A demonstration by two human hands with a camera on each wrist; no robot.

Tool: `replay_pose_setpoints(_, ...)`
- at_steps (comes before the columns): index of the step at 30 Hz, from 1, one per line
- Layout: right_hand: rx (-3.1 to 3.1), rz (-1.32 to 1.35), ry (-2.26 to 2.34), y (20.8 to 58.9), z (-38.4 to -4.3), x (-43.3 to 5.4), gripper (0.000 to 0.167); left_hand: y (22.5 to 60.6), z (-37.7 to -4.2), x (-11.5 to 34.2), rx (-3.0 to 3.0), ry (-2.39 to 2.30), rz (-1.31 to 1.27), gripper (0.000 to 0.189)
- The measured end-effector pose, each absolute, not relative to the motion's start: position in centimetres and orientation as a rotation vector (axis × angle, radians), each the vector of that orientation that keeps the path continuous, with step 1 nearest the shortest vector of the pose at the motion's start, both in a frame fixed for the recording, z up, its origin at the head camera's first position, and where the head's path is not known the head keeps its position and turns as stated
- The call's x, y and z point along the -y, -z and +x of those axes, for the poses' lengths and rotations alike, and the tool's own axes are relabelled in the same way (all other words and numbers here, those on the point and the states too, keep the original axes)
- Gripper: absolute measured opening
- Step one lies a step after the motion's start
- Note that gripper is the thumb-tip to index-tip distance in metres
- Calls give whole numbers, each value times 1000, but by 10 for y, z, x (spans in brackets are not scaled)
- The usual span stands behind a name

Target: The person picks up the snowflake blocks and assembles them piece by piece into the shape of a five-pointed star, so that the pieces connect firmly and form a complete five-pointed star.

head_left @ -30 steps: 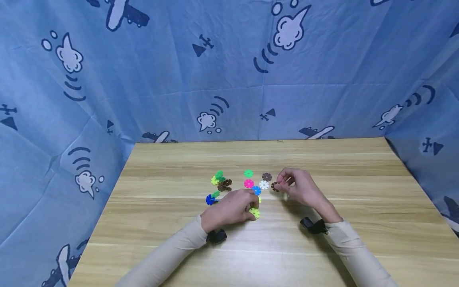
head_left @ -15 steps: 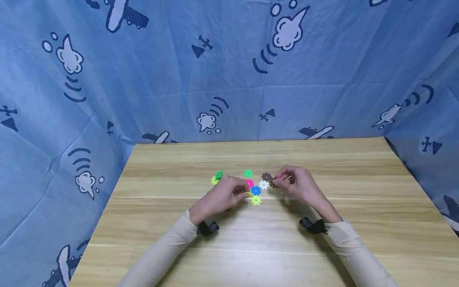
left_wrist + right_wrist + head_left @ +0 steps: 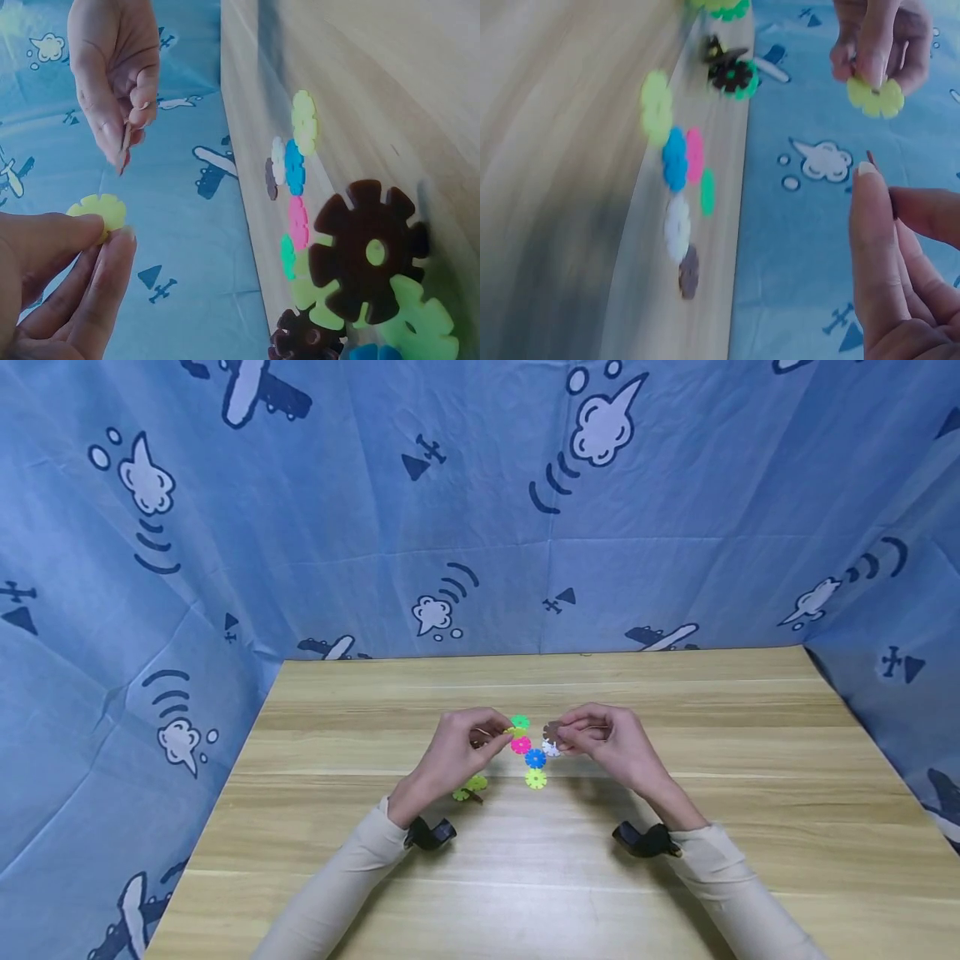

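Observation:
My left hand (image 3: 457, 752) pinches a yellow notched plastic disc (image 3: 106, 210) between thumb and fingertips, raised above the table. Opposite it, my right hand (image 3: 618, 747) pinches a thin brown disc (image 3: 870, 157), seen edge-on in the right wrist view. The two held discs are apart. Below them on the table lie a green disc (image 3: 707, 192), a pink disc (image 3: 521, 745), a blue disc (image 3: 536, 758), a yellow disc (image 3: 536, 779), a white disc (image 3: 677, 227) and another brown disc (image 3: 689, 271).
A cluster of brown, yellow and green discs (image 3: 367, 251) lies under and beside my left hand, partly hidden by it in the head view. The wooden table (image 3: 712, 710) ends at a blue printed curtain (image 3: 480, 510) behind.
My left hand has picked up the yellow disc from the table's front and carried it up and back beside the row. My right hand has shifted slightly left with the brown disc.

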State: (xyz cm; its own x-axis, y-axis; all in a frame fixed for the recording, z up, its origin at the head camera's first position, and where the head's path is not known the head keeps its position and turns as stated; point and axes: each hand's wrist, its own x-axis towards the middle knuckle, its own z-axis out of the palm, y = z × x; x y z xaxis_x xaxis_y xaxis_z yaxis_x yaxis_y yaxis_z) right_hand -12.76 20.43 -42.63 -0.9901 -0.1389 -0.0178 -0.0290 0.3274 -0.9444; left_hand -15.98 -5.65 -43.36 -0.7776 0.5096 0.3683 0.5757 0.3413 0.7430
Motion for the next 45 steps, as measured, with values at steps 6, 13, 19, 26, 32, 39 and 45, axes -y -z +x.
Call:
replay_pose_setpoints(6,-2351,-156,1887,425,-127,-198,31,430,-157,55,2469,1479,-1006,8)
replay_pose_setpoints(13,-2299,-188,1931,423,-126,-191,30,431,-156,54,2444,1502,-1033,7)
replay_pose_setpoints(19,-2290,-202,1936,423,-126,-189,29,432,-156,54,2413,1517,-1072,8)
replay_pose_setpoints(26,-2280,-237,1942,423,-126,-187,25,433,-156,54,2400,1521,-1077,10)
replay_pose_setpoints(32,-2265,-238,1939,422,-126,-185,26,432,-157,55,2419,1473,-1078,7)
replay_pose_setpoints(39,-2272,-243,1924,420,-124,-183,26,432,-158,57,2359,1423,-1119,6)
replay_pose_setpoints(45,-2269,-222,1935,421,-123,-183,25,435,-158,57,2277,1355,-1189,5)
